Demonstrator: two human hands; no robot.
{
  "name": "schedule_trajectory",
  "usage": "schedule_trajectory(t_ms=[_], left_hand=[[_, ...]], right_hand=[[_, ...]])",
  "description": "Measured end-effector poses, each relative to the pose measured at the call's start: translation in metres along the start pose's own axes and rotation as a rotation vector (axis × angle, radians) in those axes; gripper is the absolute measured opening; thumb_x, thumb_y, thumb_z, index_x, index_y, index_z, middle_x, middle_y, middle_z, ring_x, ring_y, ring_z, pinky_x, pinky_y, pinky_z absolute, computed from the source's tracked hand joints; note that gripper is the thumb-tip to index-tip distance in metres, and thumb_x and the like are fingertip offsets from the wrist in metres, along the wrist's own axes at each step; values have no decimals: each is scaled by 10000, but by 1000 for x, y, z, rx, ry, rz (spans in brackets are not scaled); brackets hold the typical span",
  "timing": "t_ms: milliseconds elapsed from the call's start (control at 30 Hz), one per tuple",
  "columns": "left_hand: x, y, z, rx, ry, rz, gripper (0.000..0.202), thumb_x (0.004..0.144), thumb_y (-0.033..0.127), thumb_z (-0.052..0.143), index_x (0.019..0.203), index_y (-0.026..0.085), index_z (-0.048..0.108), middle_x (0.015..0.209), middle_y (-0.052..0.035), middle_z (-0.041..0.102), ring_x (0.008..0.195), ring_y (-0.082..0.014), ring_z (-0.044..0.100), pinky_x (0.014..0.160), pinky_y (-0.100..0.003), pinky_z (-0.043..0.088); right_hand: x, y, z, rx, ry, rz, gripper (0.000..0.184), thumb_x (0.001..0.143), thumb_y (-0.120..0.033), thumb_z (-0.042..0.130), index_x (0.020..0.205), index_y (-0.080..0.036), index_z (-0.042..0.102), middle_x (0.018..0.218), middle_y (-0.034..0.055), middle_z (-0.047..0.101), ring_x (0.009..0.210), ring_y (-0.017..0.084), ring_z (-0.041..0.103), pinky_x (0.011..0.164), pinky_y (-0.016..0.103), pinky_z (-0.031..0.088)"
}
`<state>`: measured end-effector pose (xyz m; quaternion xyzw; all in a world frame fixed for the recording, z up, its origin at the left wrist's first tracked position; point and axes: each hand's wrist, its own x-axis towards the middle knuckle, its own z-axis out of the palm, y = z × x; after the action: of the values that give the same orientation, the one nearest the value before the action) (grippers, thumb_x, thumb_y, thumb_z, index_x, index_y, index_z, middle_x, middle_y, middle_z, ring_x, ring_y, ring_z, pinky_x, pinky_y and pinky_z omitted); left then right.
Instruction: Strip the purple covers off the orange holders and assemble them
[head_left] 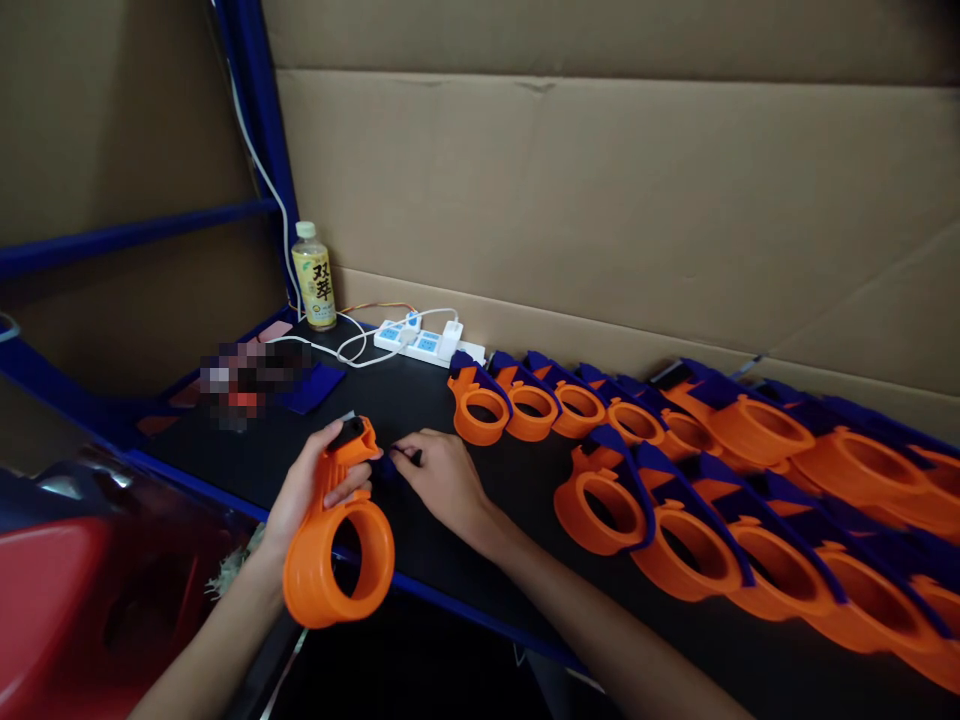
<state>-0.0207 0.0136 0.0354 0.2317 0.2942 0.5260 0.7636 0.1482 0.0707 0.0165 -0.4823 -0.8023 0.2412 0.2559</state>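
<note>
My left hand [296, 500] is wrapped around the handle of an orange tape dispenser [304, 590], holding it above the table's front edge. The large ring of the dispenser hangs down, and a black part sits at its upper tip. Just to the right, my right hand [446, 485] is closed in a pinch with its fingertips on a small dark blue piece [387, 468]. This piece lies close to the dispenser's upper end; its shape is mostly hidden, and I cannot tell whether the two touch.
Rows of orange-and-blue dispensers [675, 575] cover the right side of the black table [517, 560]. At the back stand a power strip [427, 345] with white cables and a drink bottle [315, 280]. A pixelated patch hides items at left. A red object [52, 610] is at lower left.
</note>
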Motion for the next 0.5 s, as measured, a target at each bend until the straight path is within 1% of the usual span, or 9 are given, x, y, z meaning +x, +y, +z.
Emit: schedule_trajectory(t_ms=[67, 133, 233, 333, 400, 433, 500], left_hand=[[-8, -5, 10, -1, -35, 17, 371, 907, 497, 545, 830, 142, 615, 413, 81, 326, 354, -49, 256, 393, -173, 252], [-11, -15, 21, -1, -64, 73, 233, 900, 407, 588, 871, 176, 586, 425, 94, 347, 334, -32, 207, 391, -165, 222], [-9, -26, 31, 20, -77, 58, 231, 890, 415, 604, 875, 190, 551, 421, 93, 362, 328, -39, 217, 386, -173, 207], [-5, -29, 31, 27, -41, 53, 265, 894, 442, 600, 856, 188, 534, 414, 92, 366, 339, -43, 214, 391, -180, 209], [-3, -29, 28, 21, -1, 45, 278, 893, 453, 601, 855, 185, 534, 413, 94, 362, 348, -44, 213, 395, -180, 211], [-2, -29, 27, 19, 12, 40, 282, 893, 456, 602, 856, 184, 536, 413, 94, 359, 354, -46, 218, 397, -179, 212], [-1, -31, 25, 25, 19, 40, 287, 892, 459, 605, 845, 185, 534, 410, 97, 345, 364, -48, 224, 402, -174, 209]], right_hand=[[8, -4, 6, 43, -40, -33, 169, 854, -248, 620, 958, -233, 752, 931, 22, 737, 829, 148, 670, 722, 237, 461], [14, -7, 11, 95, -91, -68, 167, 821, -232, 648, 947, -246, 755, 939, 2, 745, 844, 149, 683, 718, 225, 474], [20, -9, 14, 171, -147, -104, 176, 785, -225, 674, 934, -256, 763, 945, -17, 752, 865, 154, 696, 725, 217, 496], [21, -3, 8, 275, -165, -128, 253, 743, -194, 691, 980, -242, 766, 981, -14, 752, 915, 162, 699, 778, 218, 510], [18, 4, -1, 335, -137, -109, 260, 778, -207, 654, 1016, -206, 759, 973, 11, 751, 876, 157, 702, 760, 223, 522], [15, 7, -7, 354, -110, -85, 263, 825, -235, 610, 1042, -183, 750, 956, 31, 748, 810, 146, 698, 715, 225, 526], [6, 10, -21, 370, -32, -28, 336, 928, -304, 490, 1129, -152, 711, 951, 63, 738, 657, 112, 653, 606, 222, 511]])
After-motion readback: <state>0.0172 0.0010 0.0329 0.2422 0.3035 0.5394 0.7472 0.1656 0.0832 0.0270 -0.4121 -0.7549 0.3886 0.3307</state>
